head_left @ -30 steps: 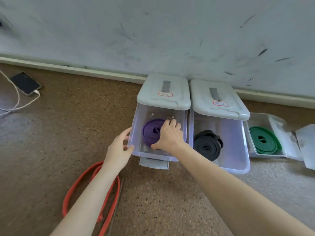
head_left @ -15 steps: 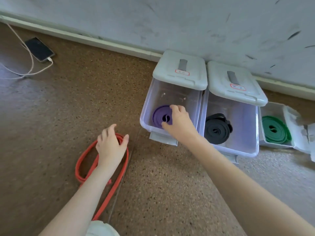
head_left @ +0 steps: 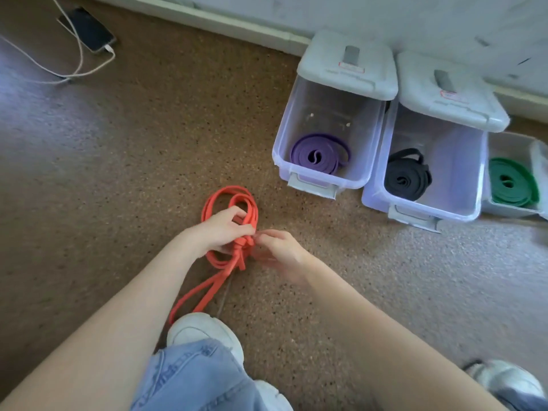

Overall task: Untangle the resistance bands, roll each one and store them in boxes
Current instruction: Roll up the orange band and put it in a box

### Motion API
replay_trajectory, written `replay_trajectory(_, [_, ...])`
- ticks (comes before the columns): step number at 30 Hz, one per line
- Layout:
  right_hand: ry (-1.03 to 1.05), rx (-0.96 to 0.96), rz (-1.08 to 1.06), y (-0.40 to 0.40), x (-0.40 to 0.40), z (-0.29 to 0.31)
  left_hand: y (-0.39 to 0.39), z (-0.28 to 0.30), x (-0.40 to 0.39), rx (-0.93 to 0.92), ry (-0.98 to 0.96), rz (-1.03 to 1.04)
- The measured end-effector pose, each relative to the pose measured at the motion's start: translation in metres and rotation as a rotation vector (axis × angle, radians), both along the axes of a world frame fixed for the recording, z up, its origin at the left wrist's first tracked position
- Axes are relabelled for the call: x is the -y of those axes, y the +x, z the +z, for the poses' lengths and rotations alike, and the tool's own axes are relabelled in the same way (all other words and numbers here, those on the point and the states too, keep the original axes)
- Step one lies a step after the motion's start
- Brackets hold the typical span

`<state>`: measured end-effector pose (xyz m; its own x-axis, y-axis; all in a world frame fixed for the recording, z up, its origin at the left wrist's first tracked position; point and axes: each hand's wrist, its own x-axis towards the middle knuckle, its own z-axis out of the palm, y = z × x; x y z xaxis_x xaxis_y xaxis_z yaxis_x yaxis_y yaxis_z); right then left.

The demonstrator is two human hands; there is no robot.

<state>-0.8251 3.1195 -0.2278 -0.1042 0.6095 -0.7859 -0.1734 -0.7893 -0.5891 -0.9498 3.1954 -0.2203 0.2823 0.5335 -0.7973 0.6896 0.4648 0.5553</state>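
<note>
Hands: left hand [head_left: 224, 229] is gripping the orange band [head_left: 229, 203] loops on the floor, right hand [head_left: 278, 250] is pinching beside the knot [head_left: 243, 243], likely to loosen it.
Boxes: purple band [head_left: 318, 155], black band [head_left: 407, 175], green band [head_left: 511, 182] are lying rolled inside.

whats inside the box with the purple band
Only the rolled purple band lies in the clear box, near its front wall. The box's far end sits under the grey lid, so that part is hidden.
</note>
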Motion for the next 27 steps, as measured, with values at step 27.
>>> replay_trajectory(27, [0.488, 0.662, 0.089, 0.208, 0.184, 0.330, 0.191, 0.302, 0.140, 0.323, 0.305, -0.880])
